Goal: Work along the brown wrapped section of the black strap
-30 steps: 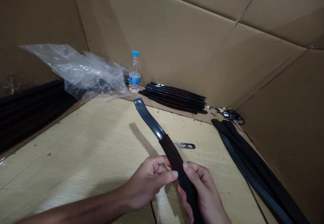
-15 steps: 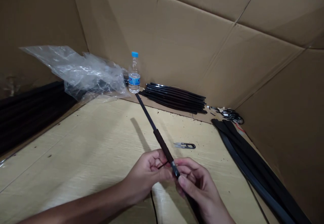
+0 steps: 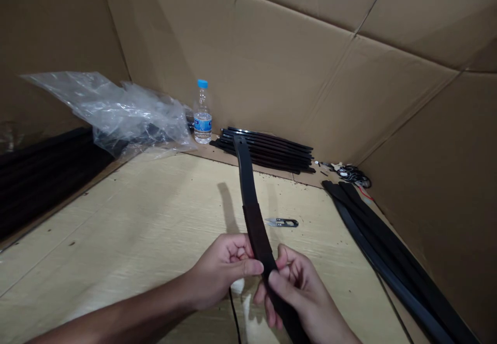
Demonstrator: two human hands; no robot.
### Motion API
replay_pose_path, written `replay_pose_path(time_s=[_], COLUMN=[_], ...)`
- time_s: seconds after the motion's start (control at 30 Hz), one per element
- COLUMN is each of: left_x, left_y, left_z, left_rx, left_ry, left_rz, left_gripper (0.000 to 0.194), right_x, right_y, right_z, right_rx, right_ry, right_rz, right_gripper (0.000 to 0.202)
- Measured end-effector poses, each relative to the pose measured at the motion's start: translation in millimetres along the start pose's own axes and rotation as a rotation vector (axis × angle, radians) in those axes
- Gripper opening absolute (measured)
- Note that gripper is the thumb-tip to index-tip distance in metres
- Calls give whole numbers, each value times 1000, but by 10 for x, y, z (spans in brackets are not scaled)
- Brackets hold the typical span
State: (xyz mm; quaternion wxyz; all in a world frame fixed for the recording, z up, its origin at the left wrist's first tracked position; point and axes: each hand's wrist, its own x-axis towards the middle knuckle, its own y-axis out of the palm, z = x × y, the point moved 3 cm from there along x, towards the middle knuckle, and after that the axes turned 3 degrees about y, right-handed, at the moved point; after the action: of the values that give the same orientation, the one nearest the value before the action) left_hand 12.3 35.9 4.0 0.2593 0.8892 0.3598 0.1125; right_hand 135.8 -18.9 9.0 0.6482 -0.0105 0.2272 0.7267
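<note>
A long, flat, slightly curved black strip (image 3: 244, 175) slants away from me, its far end pierced by a small hole. Dark brown cord wrapping (image 3: 256, 225) covers its middle stretch. My right hand (image 3: 301, 287) grips the strip below the wrapping, thumb on top and fingers beneath. At the wrapping's lower left edge, my left hand (image 3: 225, 269) is closed with its thumb against the strip. A thin dark cord (image 3: 234, 313) hangs below my left hand; its length inside the fingers is hidden. Thread snips (image 3: 282, 223) lie on the table just beyond my right hand.
Behind stand a water bottle (image 3: 202, 118) and a stack of black strips (image 3: 279, 152). Clear plastic bags (image 3: 128, 116) lie over dark strips at left. More black strips (image 3: 388, 251) and tangled cords (image 3: 351, 174) lie at right. Cardboard walls (image 3: 279, 74) enclose the table (image 3: 147, 219).
The strip has rolled from its narrow edge to show its broad flat face, and its far end has swung right. Both hands still hold on near the wrapping's lower end.
</note>
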Motion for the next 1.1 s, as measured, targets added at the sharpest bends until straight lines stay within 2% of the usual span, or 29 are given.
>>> replay_pose_path(time_s=[0.13,0.33,0.4,0.5,0.63,0.8,0.93,1.1], left_x=[6,4,5,11,25,53,75,96], left_y=[2,-13,-10,-31,-126,-191,-200,-144], left_z=[39,69,52,2,-54,-46,-6,-8], left_rx=[-51,24,17,15,139,158,117,54], left_ry=[4,9,27,65,71,64,52,77], left_rz=[26,-39,-55,-82,-207,-276,-306,-248], left_gripper=[27,28,27,28,34,40,41,39], right_x=[16,41,28,-10,-38,-19,-11,28], right_y=[-1,-6,-3,12,22,7,5,-49], right_z=[-28,-46,-15,68,122,92,81,-11], right_rx=[-17,-65,-26,51,104,180,203,173], right_ry=[16,16,0,-40,-53,-54,-54,-100], right_rz=[-51,-136,-122,-35,65,71,30,-41], right_gripper=[42,46,43,33,32,28,23,25])
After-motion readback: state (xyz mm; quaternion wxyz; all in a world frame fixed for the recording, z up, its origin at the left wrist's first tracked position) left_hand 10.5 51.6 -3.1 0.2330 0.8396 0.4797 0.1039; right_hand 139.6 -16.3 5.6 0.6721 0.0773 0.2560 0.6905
